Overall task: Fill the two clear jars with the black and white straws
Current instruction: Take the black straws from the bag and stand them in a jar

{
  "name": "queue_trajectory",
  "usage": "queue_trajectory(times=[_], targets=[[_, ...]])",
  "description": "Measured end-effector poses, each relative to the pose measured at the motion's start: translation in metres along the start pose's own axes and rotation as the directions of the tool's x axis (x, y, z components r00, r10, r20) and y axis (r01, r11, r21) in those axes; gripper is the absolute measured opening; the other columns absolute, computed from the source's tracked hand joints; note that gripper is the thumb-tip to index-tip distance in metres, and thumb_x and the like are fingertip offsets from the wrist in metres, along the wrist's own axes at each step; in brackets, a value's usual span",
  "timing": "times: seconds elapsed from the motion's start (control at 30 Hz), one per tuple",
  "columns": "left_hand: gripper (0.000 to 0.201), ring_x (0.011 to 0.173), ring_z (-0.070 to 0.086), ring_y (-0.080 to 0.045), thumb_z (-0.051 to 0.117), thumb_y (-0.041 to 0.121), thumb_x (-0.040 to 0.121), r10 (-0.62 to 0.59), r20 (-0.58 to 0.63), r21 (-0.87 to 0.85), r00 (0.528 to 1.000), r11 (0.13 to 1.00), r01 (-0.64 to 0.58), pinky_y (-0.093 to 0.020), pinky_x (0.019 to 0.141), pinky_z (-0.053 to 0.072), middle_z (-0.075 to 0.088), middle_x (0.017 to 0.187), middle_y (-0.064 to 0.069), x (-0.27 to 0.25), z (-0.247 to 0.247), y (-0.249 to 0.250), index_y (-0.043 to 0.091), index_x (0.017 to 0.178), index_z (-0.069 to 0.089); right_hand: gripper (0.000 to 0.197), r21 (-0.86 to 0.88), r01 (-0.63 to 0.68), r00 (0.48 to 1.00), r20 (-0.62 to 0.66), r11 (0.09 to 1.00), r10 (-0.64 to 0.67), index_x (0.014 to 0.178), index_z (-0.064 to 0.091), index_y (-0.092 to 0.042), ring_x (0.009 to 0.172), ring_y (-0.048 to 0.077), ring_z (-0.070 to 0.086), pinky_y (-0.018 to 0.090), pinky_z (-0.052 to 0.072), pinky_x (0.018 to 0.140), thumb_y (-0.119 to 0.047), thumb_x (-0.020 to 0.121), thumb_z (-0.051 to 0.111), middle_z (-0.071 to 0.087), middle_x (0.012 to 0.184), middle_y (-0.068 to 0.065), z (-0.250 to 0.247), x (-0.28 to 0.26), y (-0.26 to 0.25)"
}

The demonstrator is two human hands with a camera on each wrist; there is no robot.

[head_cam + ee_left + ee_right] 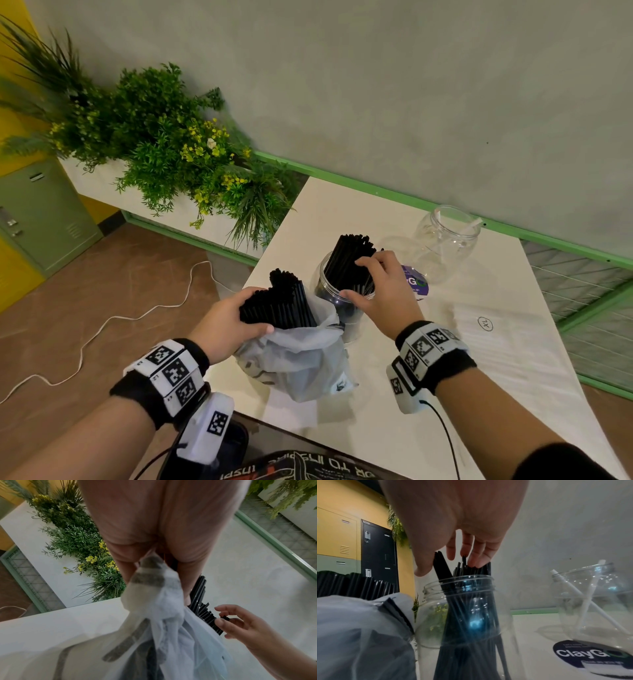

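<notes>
While the white tabletop (496, 342) carries most of it, there's also a planter of green plants (164, 144) off to the left, a white cable (102, 325) on the floor, and a purple sticker (416, 282) lying between the two jars. Near jar (337, 294) is packed with black straws (349, 260) and sits right against a crumpled plastic bag (301, 356). Far jar (445, 240) stands well apart with just a couple of white straws (570, 595) leaning inside. Left hand (229, 325) has its fingers curled around a black bundle (281, 301) sticking out of the bag. Right hand (383, 291) hovers over the near jar, fingers (471, 553) loosely spread, tips touching the straw tops.
</notes>
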State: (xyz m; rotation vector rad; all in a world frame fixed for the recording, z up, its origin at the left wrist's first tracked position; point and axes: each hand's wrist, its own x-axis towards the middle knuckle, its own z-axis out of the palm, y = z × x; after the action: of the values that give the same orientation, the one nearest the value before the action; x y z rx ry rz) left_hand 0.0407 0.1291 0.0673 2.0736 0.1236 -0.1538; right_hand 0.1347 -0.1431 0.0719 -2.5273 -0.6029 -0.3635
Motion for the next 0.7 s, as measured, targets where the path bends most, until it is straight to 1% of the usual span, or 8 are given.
queue_trajectory(times=[0.1, 0.23, 0.33, 0.4, 0.43, 0.5, 0.57, 0.7], targets=[[0.051, 0.099, 0.061, -0.007, 0.078, 0.013, 0.076, 0.006, -0.001, -0.001, 1.0, 1.0, -0.006, -0.017, 0.075, 0.048, 0.066, 0.106, 0.009, 0.0, 0.001, 0.001, 0.049, 0.1, 0.05, 0.051, -0.036, -0.073, 0.997, 0.032, 0.997, 0.074, 0.122, 0.053, -0.015, 0.104, 0.02, 0.047, 0.03, 0.045, 0.091, -0.031, 0.078, 0.075, 0.041, 0.118, 0.004, 0.009, 0.008, -0.009], [0.051, 0.101, 0.061, -0.01, 0.078, 0.015, 0.077, -0.005, -0.01, 0.009, 1.0, 1.0, 0.005, -0.028, 0.084, 0.051, 0.066, 0.108, 0.008, -0.002, 0.0, 0.001, 0.05, 0.101, 0.049, 0.024, 0.026, -0.133, 0.991, 0.0, 0.991, 0.133, 0.108, 0.06, -0.007, 0.088, 0.015, 0.048, 0.031, 0.048, 0.087, -0.007, 0.085, 0.065, 0.042, 0.109, 0.001, 0.008, 0.009, -0.008], [0.051, 0.101, 0.061, -0.011, 0.078, 0.015, 0.077, -0.006, -0.011, 0.005, 1.0, 1.0, 0.006, -0.032, 0.086, 0.052, 0.066, 0.108, 0.006, -0.003, -0.001, 0.0, 0.049, 0.102, 0.05, 0.014, 0.069, -0.114, 0.993, -0.008, 0.991, 0.115, 0.098, 0.067, -0.003, 0.081, 0.014, 0.05, 0.021, 0.042, 0.079, 0.0, 0.085, 0.063, 0.05, 0.099, 0.001, -0.006, 0.011, 0.0], [0.051, 0.101, 0.062, -0.013, 0.078, 0.016, 0.076, -0.008, -0.006, 0.001, 1.0, 1.0, 0.008, -0.034, 0.088, 0.052, 0.066, 0.109, 0.005, -0.002, -0.001, 0.0, 0.049, 0.103, 0.05, 0.012, 0.077, -0.089, 0.994, -0.055, 0.993, 0.094, 0.093, 0.069, -0.002, 0.08, 0.015, 0.052, 0.012, 0.036, 0.076, 0.002, 0.084, 0.065, 0.056, 0.096, 0.006, -0.018, 0.018, 0.006], [0.051, 0.102, 0.062, -0.013, 0.078, 0.016, 0.076, -0.008, -0.004, 0.0, 1.0, 1.0, 0.008, -0.034, 0.088, 0.052, 0.066, 0.109, 0.005, -0.002, -0.001, 0.0, 0.049, 0.103, 0.05, 0.011, 0.08, -0.081, 0.992, -0.089, 0.994, 0.088, 0.093, 0.07, -0.003, 0.081, 0.016, 0.053, 0.011, 0.034, 0.077, 0.002, 0.084, 0.064, 0.058, 0.095, 0.007, -0.024, 0.022, 0.009], [0.051, 0.101, 0.062, -0.013, 0.078, 0.016, 0.076, -0.009, -0.004, -0.006, 1.0, 1.0, 0.009, -0.034, 0.088, 0.052, 0.067, 0.109, 0.006, -0.002, 0.0, 0.0, 0.049, 0.102, 0.05, 0.013, 0.059, -0.061, 0.988, -0.135, 0.996, 0.068, 0.095, 0.071, -0.004, 0.086, 0.018, 0.054, 0.014, 0.035, 0.081, 0.001, 0.086, 0.062, 0.06, 0.096, 0.007, -0.033, 0.03, 0.015], [0.051, 0.101, 0.062, -0.012, 0.078, 0.015, 0.076, -0.005, -0.007, -0.009, 1.0, 1.0, 0.005, -0.035, 0.089, 0.052, 0.067, 0.108, 0.006, -0.001, 0.0, 0.0, 0.049, 0.102, 0.051, 0.019, -0.012, -0.034, 0.991, -0.132, 0.999, 0.032, 0.102, 0.069, -0.006, 0.096, 0.024, 0.053, 0.021, 0.035, 0.087, 0.001, 0.087, 0.06, 0.061, 0.102, 0.008, -0.033, 0.033, 0.022], [0.05, 0.1, 0.062, -0.01, 0.079, 0.014, 0.076, 0.001, -0.007, -0.012, 1.0, 1.0, -0.001, -0.032, 0.087, 0.052, 0.067, 0.107, 0.007, -0.001, 0.0, 0.0, 0.047, 0.103, 0.052, 0.037, -0.073, -0.022, 0.999, -0.032, 0.997, 0.02, 0.127, 0.056, -0.006, 0.117, 0.032, 0.048, 0.027, 0.031, 0.103, 0.0, 0.091, 0.055, 0.053, 0.128, 0.012, -0.017, 0.029, 0.036]])
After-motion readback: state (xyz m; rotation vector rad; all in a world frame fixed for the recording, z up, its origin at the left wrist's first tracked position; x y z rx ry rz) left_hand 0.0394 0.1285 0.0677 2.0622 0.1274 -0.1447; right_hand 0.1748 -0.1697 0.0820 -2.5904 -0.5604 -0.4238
